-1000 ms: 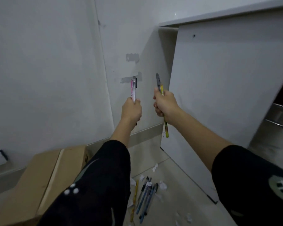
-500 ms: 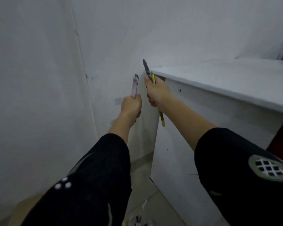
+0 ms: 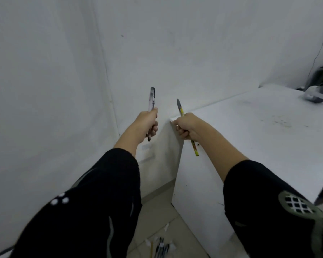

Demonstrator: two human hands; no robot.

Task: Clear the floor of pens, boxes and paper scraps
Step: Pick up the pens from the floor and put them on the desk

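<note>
At frame centre, the left hand grips a clear black-capped pen; the right hand grips a yellow patterned pen at the white desk corner.

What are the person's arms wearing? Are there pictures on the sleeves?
Both arms wear black sleeves pushed up, leaving the forearms and both hands bare. The left sleeve has three small white dots and thin grey curved lines. The right sleeve has a grey-green oval patch with a white grid on it.
</note>
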